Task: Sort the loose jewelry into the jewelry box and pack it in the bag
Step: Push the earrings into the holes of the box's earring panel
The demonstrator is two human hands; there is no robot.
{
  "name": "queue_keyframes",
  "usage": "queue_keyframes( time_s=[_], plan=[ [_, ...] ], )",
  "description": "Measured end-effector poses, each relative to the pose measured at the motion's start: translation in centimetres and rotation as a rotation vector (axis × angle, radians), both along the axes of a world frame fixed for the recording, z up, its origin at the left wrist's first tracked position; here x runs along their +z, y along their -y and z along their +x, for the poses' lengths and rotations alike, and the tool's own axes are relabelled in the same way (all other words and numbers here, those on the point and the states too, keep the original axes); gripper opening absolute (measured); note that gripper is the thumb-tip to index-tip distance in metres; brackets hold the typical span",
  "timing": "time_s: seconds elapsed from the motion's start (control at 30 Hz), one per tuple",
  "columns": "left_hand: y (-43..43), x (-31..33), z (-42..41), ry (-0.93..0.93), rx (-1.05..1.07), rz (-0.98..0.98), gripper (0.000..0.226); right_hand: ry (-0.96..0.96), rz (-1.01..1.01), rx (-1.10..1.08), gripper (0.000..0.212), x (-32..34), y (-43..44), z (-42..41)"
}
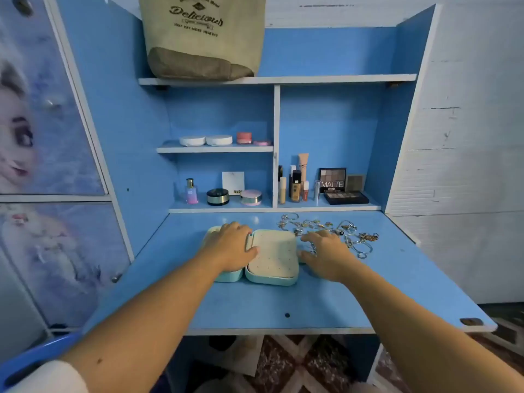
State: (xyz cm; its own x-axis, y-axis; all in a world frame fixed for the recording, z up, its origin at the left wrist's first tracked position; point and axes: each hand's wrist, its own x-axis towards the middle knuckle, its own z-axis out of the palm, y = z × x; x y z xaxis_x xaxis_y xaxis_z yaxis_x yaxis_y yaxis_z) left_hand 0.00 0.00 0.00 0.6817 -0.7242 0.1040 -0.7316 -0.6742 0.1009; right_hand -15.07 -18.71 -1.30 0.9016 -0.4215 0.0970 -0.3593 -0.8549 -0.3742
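A mint-green jewelry box (pixel 270 258) lies opened flat on the blue desk (pixel 283 302), its right half showing a cream panel dotted with small holes. My left hand (pixel 231 243) covers the box's left half, fingers curled over the middle edge. My right hand (pixel 326 251) rests at the box's right side, with a thin silver piece between its fingers. Loose jewelry (pixel 334 229), chains and rings in silver and gold, is spread behind and to the right of that hand. A beige canvas bag (pixel 202 35) stands on the top shelf.
Cosmetics fill the lower shelves: a perfume bottle (pixel 191 192), round compacts (pixel 217 196), foundation tubes (pixel 296 185) and eyeshadow palettes (pixel 344 191). White jars (pixel 205 140) sit on the middle shelf. A cabinet door with a cartoon print (pixel 42 123) stands at left.
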Motion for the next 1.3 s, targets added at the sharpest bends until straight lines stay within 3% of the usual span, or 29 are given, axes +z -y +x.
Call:
queue_keyframes(
  time_s=[0.17, 0.57, 0.9, 1.17, 1.3],
  plan=[
    [-0.3, -1.1, 0.0, 0.087, -0.06, 0.014, 0.055, 0.107, 0.119, 0.032, 0.045, -1.6, -0.3, 1.2],
    [-0.5, -3.6, 0.9, -0.035, -0.036, -0.058, 0.056, 0.248, -0.012, 0.114, 0.058, -4.6, -0.1, 2.1],
    [-0.3, -3.3, 0.3, -0.045, 0.007, -0.085, 0.054, 0.234, -0.1, 0.039, 0.07, -4.5, -0.2, 1.7],
    [0.1, -3.4, -0.4, -0.04, 0.091, -0.089, 0.058, 0.234, -0.005, 0.152, 0.072, -4.6, 0.0, 1.5],
    [-0.8, -2.3, 2.3, -0.158, 0.074, -0.32, 0.05, 0.24, 0.023, 0.133, 0.074, -4.5, 0.2, 1.4]
  ],
)
